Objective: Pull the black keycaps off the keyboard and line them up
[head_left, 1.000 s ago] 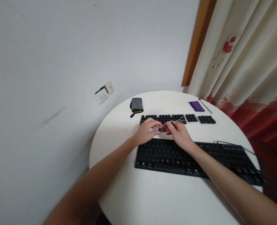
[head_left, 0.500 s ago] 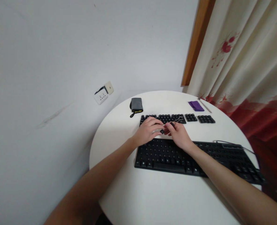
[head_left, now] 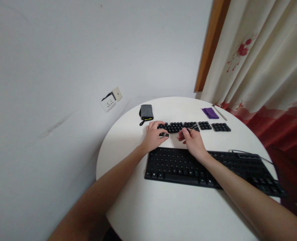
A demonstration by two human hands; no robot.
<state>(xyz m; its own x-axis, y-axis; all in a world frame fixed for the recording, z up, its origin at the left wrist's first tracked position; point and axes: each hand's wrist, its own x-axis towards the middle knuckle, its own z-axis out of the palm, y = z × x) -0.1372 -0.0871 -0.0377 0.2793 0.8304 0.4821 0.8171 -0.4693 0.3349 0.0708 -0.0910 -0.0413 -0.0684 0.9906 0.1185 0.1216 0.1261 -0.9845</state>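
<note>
My left hand [head_left: 153,136] is at the left end of the rows of loose black keycaps [head_left: 176,127]. Between its thumb and fingers is a black keycap [head_left: 166,135], low over the white table. My right hand [head_left: 192,142] is closed around the dark handle of a wire keycap puller [head_left: 194,127], whose thin metal loops point away to the right over the keycap rows. Below both hands lies a black keyboard [head_left: 178,167], several of its upper-left positions bare of caps. My right forearm crosses above it.
Two more keycap groups [head_left: 221,127] sit to the right of the rows. Towards the back are a grey folded cloth pouch [head_left: 146,112], a purple cloth [head_left: 210,113] and a slim brush-like stick [head_left: 220,113]. A cable [head_left: 251,153] runs behind the keyboard.
My left hand has moved left and slightly away from me with the keycap, parting from my right hand. My right hand stays almost in place with the puller.
</note>
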